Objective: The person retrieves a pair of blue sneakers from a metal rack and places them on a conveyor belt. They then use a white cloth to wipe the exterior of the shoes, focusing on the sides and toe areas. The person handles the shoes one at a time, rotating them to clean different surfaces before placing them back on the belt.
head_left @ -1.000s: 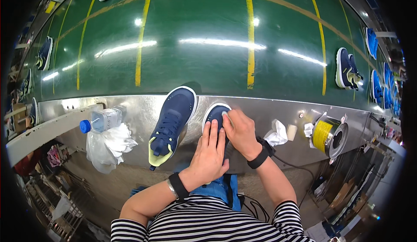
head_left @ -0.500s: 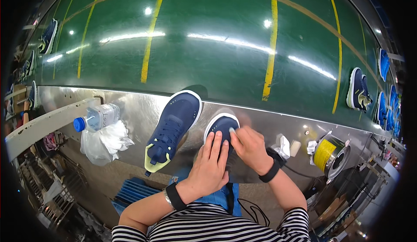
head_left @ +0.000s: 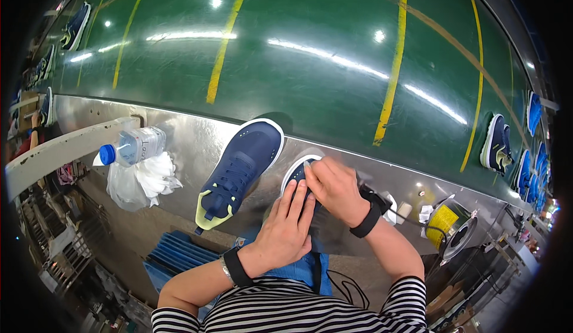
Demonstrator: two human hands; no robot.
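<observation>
A first shoe (head_left: 245, 154), then a second shoe (head_left: 296, 170), on a shiny bench (head_left: 191, 148).
The left hand (head_left: 280, 237) lies flat on the second shoe, fingers straight, gripping nothing. That shoe looks light, soft on top, stiffer at its white edge; hold its sides. The right hand (head_left: 339, 189) curls its fingers at the toe; can't tell if they pinch anything.

Shoe (head_left: 295, 174) is mostly hidden under L hand (head_left: 283, 235) & R hand (head_left: 337, 188); can't tell what R fingers (head_left: 317, 173) pinch, too small. Belt (head_left: 310, 88) cut off @ top, shirt (head_left: 286, 310) @ bottom. Far-R blue shoes (head_left: 539, 175) blurry.
</observation>
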